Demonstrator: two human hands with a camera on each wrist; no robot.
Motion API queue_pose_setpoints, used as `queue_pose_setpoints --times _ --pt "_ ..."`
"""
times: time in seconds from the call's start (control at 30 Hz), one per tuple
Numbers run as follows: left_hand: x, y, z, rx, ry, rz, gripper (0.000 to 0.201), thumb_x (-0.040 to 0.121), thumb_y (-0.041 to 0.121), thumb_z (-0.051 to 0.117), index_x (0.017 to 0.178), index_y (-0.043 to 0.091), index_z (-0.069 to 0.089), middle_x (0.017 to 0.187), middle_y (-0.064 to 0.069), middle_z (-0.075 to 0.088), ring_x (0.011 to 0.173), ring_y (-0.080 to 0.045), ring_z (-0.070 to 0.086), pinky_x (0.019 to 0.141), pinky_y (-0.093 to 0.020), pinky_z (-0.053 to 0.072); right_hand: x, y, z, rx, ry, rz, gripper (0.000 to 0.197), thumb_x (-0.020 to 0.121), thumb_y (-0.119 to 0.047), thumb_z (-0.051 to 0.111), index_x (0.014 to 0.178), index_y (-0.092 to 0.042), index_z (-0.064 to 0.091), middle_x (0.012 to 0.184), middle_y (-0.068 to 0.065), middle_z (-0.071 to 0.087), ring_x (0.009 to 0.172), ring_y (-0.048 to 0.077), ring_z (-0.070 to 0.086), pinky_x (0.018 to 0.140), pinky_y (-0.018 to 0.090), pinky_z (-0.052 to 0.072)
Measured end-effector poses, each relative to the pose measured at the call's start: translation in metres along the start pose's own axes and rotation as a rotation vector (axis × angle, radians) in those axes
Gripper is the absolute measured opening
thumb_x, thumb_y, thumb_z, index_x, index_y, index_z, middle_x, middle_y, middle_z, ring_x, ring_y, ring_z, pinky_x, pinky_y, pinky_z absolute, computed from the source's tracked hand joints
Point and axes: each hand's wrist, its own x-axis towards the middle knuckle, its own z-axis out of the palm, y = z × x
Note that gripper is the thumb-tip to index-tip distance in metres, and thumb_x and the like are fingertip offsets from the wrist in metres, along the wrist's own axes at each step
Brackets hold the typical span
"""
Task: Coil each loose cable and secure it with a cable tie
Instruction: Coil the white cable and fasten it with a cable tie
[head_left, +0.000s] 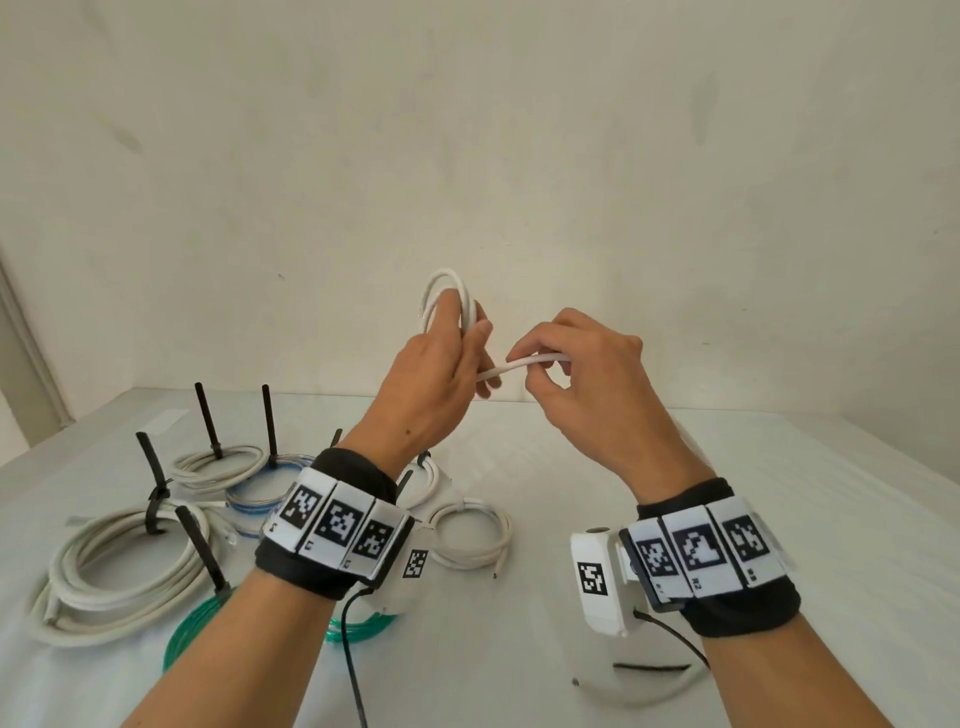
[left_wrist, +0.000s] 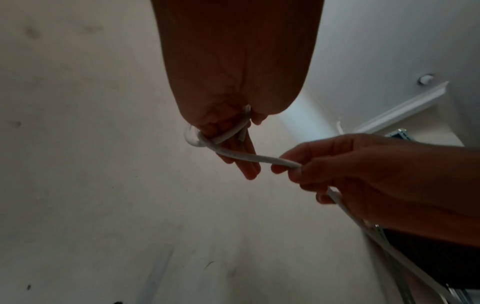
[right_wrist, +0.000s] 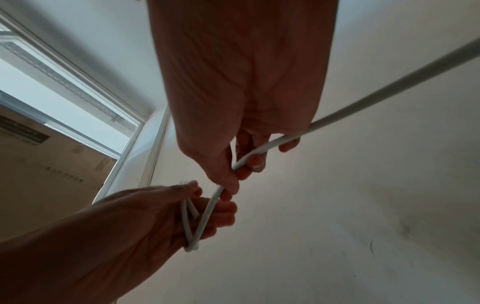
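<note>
Above the table my left hand (head_left: 467, 343) grips a small coil of white cable (head_left: 451, 299), its loops running round the fingers. A strand of that cable (head_left: 501, 370) leads right to my right hand (head_left: 548, 358), which pinches it between thumb and fingers. In the left wrist view the cable (left_wrist: 249, 157) runs from the left hand's fingers (left_wrist: 241, 162) into the right hand (left_wrist: 337, 170) and on downward. The right wrist view shows the cable (right_wrist: 337, 115) passing through the right hand (right_wrist: 233, 164) to the loops (right_wrist: 189, 226) in the left hand (right_wrist: 161, 216). A loose black cable tie (head_left: 652, 666) lies on the table at the near right.
On the left of the white table (head_left: 831, 519) lie several coils bound with upright black ties: a thick grey-white coil (head_left: 119, 566), a green one (head_left: 197, 629), a blue-clear one (head_left: 254, 493) and white ones (head_left: 472, 535). A bare wall stands close behind.
</note>
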Motion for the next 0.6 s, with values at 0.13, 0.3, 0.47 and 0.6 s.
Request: queue_pose_setpoints --times 0.13,0.3,0.47,0.6 --pt "0.000 -0.001 -0.007 0.076 -0.105 -0.020 0.026 0.108 0.041 0.036 0.099 0.017 0.041 0.080 -0.014 0.060 0.066 -0.034 0.055 0.070 -0.058 0.049 0.002 -0.001 -0.010 0.056 0.108 0.002 0.020 0.086 -0.011 0.067 0.089 -0.030 0.073 0.083 -0.019 0.054 0.075 0.001 0.053 0.086 0.054 0.050" --pt "0.000 0.008 -0.013 -0.087 -0.164 -0.133 0.044 0.109 0.047 0.037 0.097 0.008 0.056 0.063 0.007 0.045 0.061 -0.016 0.038 0.064 -0.035 0.035 0.004 0.001 -0.021 0.237 0.204 0.110 0.020 0.088 -0.006 0.068 0.085 -0.023 0.076 0.082 -0.010 0.060 0.073 0.005 0.053 0.070 0.020 0.042" --pt "-0.001 0.021 -0.016 -0.467 -0.287 -0.189 0.056 0.107 0.053 0.039 0.085 0.004 0.057 0.060 0.000 0.021 0.057 -0.022 0.020 0.058 -0.031 0.023 0.006 0.000 -0.022 0.503 0.146 0.186 0.023 0.090 -0.001 0.065 0.089 -0.020 0.078 0.090 0.006 0.065 0.081 0.015 0.057 0.074 0.018 0.043" --pt "-0.001 0.027 -0.018 -0.818 -0.403 -0.301 0.046 0.099 0.055 0.043 0.076 0.016 0.051 0.051 0.007 0.013 0.046 -0.016 0.011 0.048 -0.025 0.019 0.005 -0.003 -0.022 0.658 0.003 0.204 0.019 0.095 -0.013 0.062 0.107 -0.018 0.076 0.109 0.009 0.070 0.103 0.019 0.063 0.091 0.025 0.048"
